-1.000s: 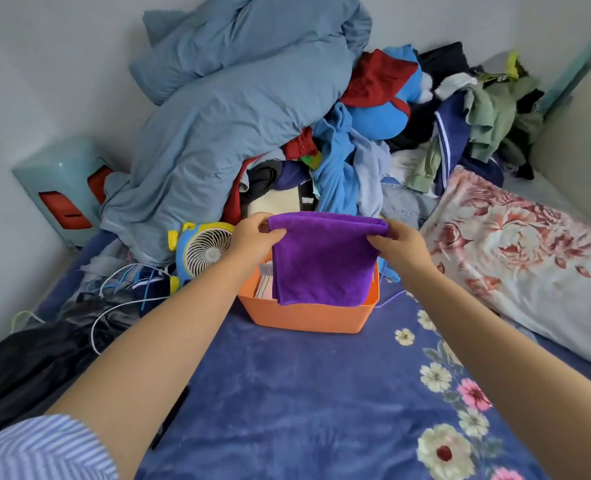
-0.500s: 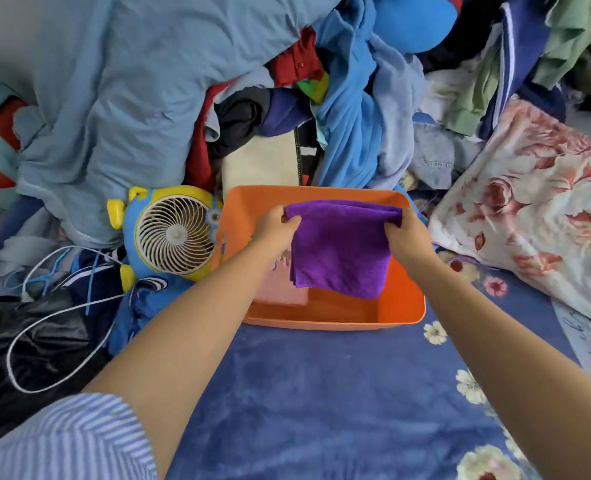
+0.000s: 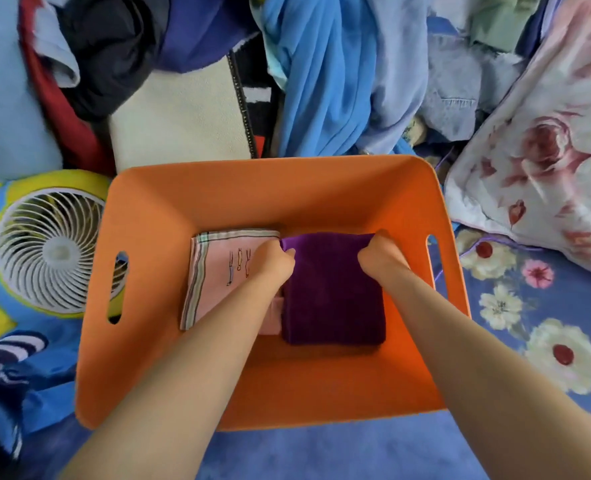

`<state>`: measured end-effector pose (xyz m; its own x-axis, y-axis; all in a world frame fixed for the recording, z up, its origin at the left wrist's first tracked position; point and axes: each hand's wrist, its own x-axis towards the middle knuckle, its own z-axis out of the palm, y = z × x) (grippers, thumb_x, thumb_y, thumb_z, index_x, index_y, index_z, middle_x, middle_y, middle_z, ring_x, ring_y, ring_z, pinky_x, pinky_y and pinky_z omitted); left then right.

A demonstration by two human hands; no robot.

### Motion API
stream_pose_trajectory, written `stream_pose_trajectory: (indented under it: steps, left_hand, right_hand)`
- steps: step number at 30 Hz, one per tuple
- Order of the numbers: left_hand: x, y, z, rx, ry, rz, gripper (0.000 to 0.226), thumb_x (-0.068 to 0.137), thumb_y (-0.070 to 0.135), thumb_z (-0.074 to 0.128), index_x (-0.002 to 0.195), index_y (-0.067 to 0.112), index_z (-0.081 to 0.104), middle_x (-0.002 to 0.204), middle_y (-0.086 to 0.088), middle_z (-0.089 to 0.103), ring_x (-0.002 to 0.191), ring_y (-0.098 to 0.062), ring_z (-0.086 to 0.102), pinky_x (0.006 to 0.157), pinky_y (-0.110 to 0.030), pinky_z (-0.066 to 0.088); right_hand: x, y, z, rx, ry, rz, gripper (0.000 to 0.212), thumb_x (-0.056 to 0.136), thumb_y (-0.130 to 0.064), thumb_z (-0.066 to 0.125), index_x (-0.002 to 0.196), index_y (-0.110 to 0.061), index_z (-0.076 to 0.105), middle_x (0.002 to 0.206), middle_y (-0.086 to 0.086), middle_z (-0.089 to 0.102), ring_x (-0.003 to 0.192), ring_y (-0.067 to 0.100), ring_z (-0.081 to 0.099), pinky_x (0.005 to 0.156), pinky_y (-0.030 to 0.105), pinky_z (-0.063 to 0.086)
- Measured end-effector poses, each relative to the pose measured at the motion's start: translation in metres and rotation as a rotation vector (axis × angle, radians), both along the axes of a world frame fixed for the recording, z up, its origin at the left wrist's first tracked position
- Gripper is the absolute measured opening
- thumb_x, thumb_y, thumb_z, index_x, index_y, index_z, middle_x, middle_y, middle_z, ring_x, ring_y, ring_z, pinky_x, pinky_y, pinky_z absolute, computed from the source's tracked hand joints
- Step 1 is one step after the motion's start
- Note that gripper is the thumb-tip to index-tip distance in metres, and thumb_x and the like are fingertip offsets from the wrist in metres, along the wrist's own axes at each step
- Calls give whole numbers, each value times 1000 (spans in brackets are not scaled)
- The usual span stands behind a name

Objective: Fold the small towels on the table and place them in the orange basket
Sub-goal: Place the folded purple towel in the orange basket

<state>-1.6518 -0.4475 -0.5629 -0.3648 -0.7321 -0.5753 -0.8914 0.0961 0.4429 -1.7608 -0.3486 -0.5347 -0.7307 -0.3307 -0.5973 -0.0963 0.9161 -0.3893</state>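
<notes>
The orange basket (image 3: 273,195) fills the middle of the view, seen from above. A folded purple towel (image 3: 332,299) lies flat on its floor at the right. Beside it on the left lies a folded pink towel (image 3: 214,268) with striped edges. Both my hands are down inside the basket. My left hand (image 3: 273,263) pinches the purple towel's far left corner. My right hand (image 3: 379,256) grips its far right corner.
A blue and yellow small fan (image 3: 44,251) lies just left of the basket. A heap of clothes (image 3: 325,81) is piled behind it. A floral pillow (image 3: 547,161) lies at the right. The blue flowered blanket (image 3: 529,323) spreads beneath.
The purple towel has gone from hanging above the basket down onto its floor. Both hands followed it in, and the view has closed in over the basket.
</notes>
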Motion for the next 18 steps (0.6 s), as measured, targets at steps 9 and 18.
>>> stream_pose_trajectory:
  steps: [9, 18]
  left_hand:
    - [-20, -9, -42, -142, 89, 65, 31, 95, 18, 48, 121, 1, 42, 118, -19, 59, 111, -37, 55, 86, -38, 42]
    - [3, 21, -68, -648, 282, -530, 29, 71, 10, 68, 97, -4, 67, 106, -23, 64, 97, -40, 64, 82, -44, 56]
  right_hand:
    - [-12, -11, -64, -15, 274, 98, 38, 93, -4, 36, 131, -3, 34, 132, 16, 40, 119, 33, 44, 96, 37, 38]
    - [8, 15, -90, -96, 429, 604, 43, 69, 1, 71, 109, 10, 59, 124, 33, 52, 118, 46, 50, 93, 50, 45]
